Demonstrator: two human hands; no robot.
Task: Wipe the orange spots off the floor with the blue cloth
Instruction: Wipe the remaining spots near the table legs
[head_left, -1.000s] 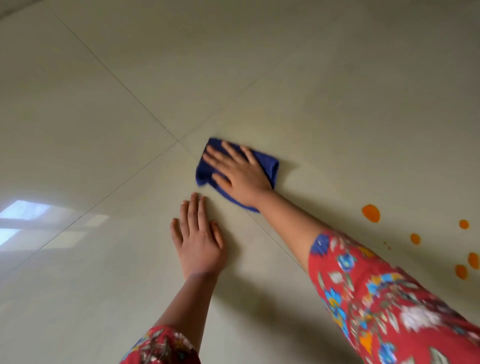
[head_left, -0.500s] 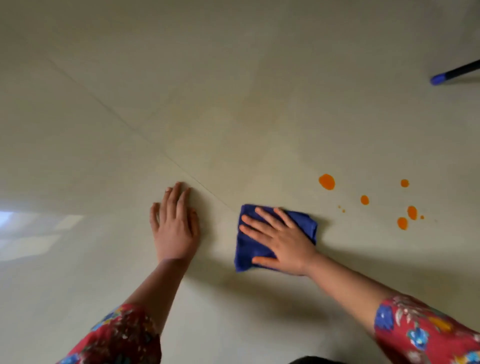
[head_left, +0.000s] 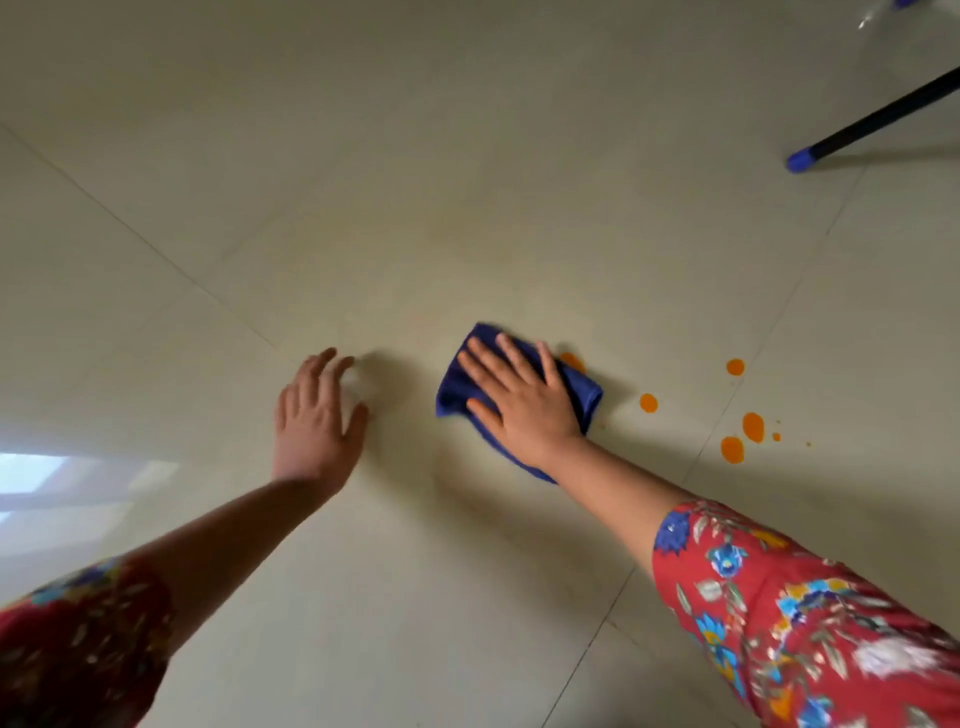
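Your right hand (head_left: 524, 410) presses flat on the blue cloth (head_left: 457, 389), fingers straight and spread. The cloth lies bunched on the floor (head_left: 467, 208). Its far edge hides part of one orange spot (head_left: 571, 359); the other orange spots (head_left: 753, 427) lie bare to its right. Your left hand (head_left: 317, 421) is blurred, fingers relaxed, holding nothing. A blue-tipped pole (head_left: 800, 158) is cut off at upper right.

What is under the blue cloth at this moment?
The blue cloth lies on the floor under the flat right hand. One orange spot peeks out at its far edge; how much is covered cannot be seen.
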